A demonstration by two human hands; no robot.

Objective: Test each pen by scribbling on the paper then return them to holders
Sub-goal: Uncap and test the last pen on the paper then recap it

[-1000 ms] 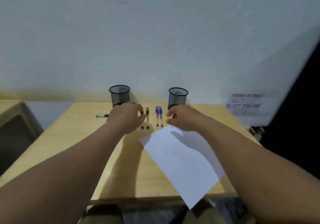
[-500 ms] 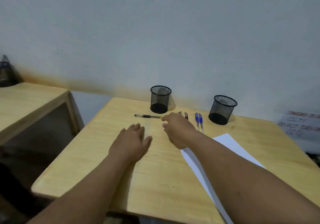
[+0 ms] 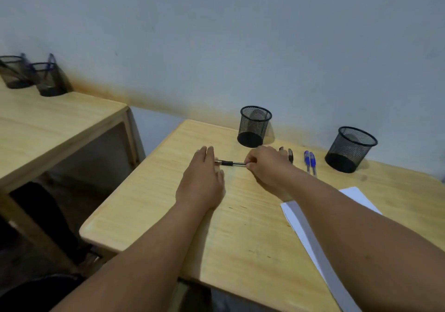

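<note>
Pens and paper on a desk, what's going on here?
A person is sitting at a wooden desk, about to try out pens. The right hand pinches one end of a black pen lying on the desk, while the left hand rests flat beside its other end. Two blue pens and more dark pens lie between two empty mesh holders. The paper shows no scribbles where visible.
</note>
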